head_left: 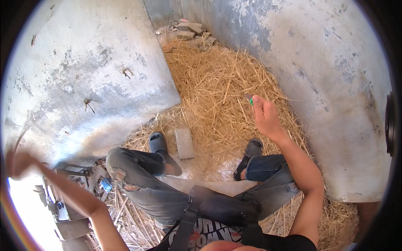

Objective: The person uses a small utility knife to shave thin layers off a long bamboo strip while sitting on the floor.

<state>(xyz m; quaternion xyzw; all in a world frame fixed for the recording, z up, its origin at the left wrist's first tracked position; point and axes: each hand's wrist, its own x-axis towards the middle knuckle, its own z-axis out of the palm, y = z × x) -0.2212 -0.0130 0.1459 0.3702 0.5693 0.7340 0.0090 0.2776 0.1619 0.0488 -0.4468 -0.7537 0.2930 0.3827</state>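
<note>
My right hand is raised over the straw, its fingers closed round a small green object with a short dull flat tip. Most of that object is hidden in the fist, so its kind does not show. At the far left, my left hand is smeared by motion next to the left wall slab. A thin, curved brownish strip rises from that hand. Its fingers are too blurred to show their pose or a grip.
Straw covers the ground between my legs. A grey block lies between my feet. The left slab and right wall enclose the space. Stones are heaped at the back; a dark box-like frame stands lower left.
</note>
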